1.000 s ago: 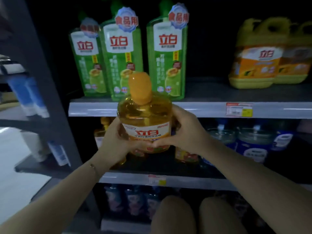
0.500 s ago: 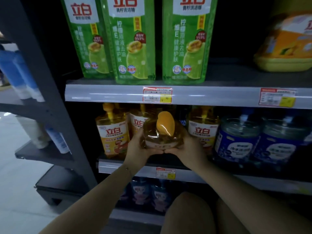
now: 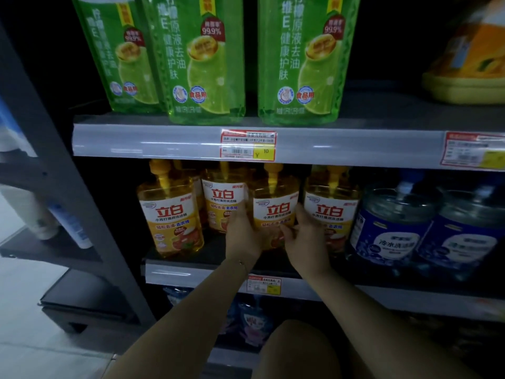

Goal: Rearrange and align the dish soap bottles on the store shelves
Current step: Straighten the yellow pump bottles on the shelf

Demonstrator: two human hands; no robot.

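I take the middle shelf (image 3: 191,272) first. The blue bottles (image 3: 396,228) fill its right side and four yellow dish soap bottles line its left. Above it stand the green bottles (image 3: 207,64), labels out, the leftmost set further back than the other two.

The third yellow bottle (image 3: 274,206) stands upright in the row, label forward, between its neighbours. My left hand (image 3: 243,236) wraps its left flank and my right hand (image 3: 306,242) its right, so both are grasping it. They hide its base, so I cannot tell whether it is set down.

I judge the job partly done. The second yellow bottle (image 3: 222,203) sits behind the line of the leftmost yellow bottle (image 3: 170,214), so the front row is not yet even.
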